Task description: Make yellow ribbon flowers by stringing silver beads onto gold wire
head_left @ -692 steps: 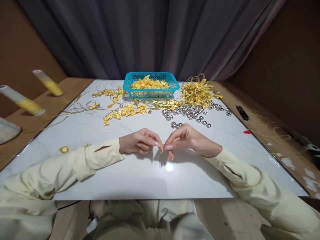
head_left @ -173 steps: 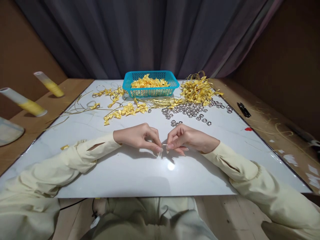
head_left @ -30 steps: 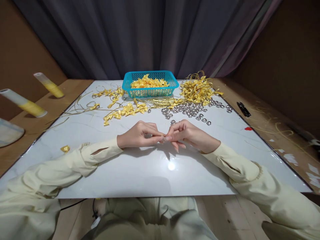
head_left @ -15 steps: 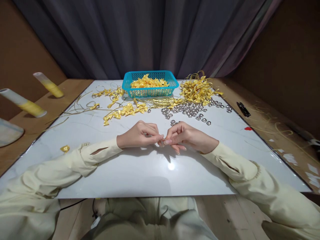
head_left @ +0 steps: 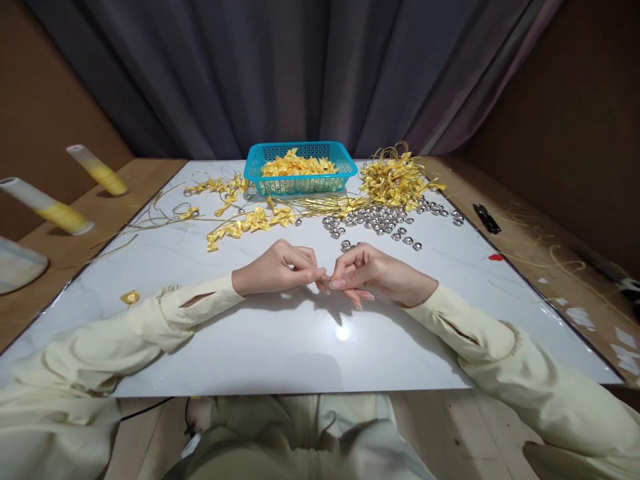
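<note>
My left hand [head_left: 281, 268] and my right hand [head_left: 383, 272] meet fingertip to fingertip above the white tabletop [head_left: 240, 360]. Thumb and forefinger are pinched on each hand, and whatever lies between them is too small to make out. The last fingers of my right hand stretch out below the pinch. Just beyond my right hand lie silver rings [head_left: 380, 219], a few partly behind its knuckles. A row of yellow bows [head_left: 253, 222] rests beyond my left hand.
A blue basket [head_left: 303, 185] of yellow bows stands at the back, with a pile of bows on gold cords [head_left: 395, 177] to its right. Yellow spools [head_left: 65, 217] stand at left. Black snips [head_left: 486, 219] and a red scrap [head_left: 496, 257] lie at right.
My left hand has shifted very slightly left, leaving a slightly wider gap between the fingertips. My right hand stays almost where it was.
</note>
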Action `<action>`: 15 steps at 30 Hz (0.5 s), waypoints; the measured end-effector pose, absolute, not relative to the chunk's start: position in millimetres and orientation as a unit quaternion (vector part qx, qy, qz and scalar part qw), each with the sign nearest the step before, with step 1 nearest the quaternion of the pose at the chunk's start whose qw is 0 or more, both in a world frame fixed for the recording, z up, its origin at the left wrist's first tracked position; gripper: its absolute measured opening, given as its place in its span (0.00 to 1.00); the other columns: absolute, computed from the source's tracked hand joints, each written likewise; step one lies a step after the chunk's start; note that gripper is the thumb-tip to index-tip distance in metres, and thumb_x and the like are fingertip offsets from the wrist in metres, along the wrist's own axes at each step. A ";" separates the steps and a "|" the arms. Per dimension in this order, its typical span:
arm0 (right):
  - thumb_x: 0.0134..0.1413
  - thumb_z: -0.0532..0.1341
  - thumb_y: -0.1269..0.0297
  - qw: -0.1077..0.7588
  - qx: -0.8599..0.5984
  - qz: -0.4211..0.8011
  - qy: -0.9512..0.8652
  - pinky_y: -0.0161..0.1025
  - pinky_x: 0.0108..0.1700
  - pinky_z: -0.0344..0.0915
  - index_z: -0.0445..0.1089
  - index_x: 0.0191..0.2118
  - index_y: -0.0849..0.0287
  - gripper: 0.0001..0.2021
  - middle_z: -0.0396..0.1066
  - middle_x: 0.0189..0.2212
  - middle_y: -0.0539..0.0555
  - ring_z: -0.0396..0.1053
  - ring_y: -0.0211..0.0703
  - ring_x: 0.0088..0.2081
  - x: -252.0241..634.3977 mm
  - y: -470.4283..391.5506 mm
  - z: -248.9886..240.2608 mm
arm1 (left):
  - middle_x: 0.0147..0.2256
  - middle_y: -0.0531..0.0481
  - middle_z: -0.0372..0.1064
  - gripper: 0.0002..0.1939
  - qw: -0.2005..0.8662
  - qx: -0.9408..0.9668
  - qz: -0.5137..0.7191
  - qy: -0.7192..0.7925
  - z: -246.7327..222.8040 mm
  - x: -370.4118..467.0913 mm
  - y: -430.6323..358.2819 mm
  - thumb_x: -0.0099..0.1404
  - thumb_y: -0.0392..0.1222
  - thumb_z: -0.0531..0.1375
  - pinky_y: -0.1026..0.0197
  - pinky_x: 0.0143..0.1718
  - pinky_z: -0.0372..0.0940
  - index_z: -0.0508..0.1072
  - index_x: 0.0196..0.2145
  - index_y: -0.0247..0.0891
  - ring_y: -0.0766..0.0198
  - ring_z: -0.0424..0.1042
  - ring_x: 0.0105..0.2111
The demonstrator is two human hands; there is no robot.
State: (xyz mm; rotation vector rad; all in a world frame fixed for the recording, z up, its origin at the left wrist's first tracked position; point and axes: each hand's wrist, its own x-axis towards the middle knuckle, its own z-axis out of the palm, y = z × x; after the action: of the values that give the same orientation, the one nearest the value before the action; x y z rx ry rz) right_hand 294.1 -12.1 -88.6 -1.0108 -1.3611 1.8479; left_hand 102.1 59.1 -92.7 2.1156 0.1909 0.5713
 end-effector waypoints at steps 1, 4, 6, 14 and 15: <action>0.43 0.64 0.70 0.313 -0.381 0.702 -0.513 0.29 0.16 0.47 0.72 0.23 0.67 0.05 0.68 0.12 0.50 0.54 0.27 0.12 294.0 -12.1 -88.3 | 0.19 0.47 0.70 0.17 0.453 0.859 0.227 0.072 -92.4 101.9 60.1 0.64 0.44 0.57 0.67 0.26 0.63 0.78 0.23 0.33 0.67 0.68 0.25; 0.42 0.65 0.70 0.315 -0.373 0.709 -0.509 0.29 0.16 0.47 0.72 0.22 0.67 0.05 0.68 0.12 0.50 0.54 0.27 0.12 294.0 -12.0 -88.0 | 0.21 0.46 0.71 0.16 0.429 0.878 0.203 0.056 -89.6 100.4 64.3 0.66 0.43 0.55 0.66 0.30 0.63 0.79 0.28 0.34 0.66 0.69 0.29; 0.41 0.65 0.71 0.313 -0.372 0.712 -0.507 0.29 0.16 0.48 0.73 0.23 0.67 0.04 0.68 0.12 0.50 0.54 0.27 0.12 293.9 -11.7 -88.3 | 0.26 0.45 0.72 0.15 0.390 0.901 0.182 0.049 -85.6 98.2 67.4 0.66 0.43 0.54 0.65 0.33 0.63 0.78 0.35 0.33 0.65 0.69 0.31; 0.42 0.64 0.72 0.293 -0.372 0.726 -0.499 0.29 0.16 0.47 0.73 0.24 0.69 0.03 0.68 0.12 0.51 0.54 0.26 0.12 293.6 -11.3 -90.0 | 0.36 0.43 0.72 0.12 0.159 0.983 0.087 -0.004 -59.6 90.7 70.6 0.67 0.39 0.53 0.59 0.43 0.55 0.74 0.43 0.36 0.60 0.65 0.40; 0.42 0.64 0.72 0.289 -0.371 0.728 -0.499 0.29 0.16 0.48 0.73 0.24 0.69 0.03 0.68 0.12 0.51 0.54 0.26 0.12 293.6 -11.3 -90.2 | 0.35 0.43 0.72 0.12 0.139 0.987 0.077 -0.015 -57.4 90.8 70.0 0.67 0.38 0.52 0.59 0.43 0.54 0.73 0.43 0.36 0.60 0.65 0.40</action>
State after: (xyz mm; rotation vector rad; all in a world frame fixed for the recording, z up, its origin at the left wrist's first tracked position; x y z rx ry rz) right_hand 293.6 -11.3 -90.2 -0.9898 -1.3309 1.9441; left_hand 90.8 70.0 -57.4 2.8527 -0.0444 0.2232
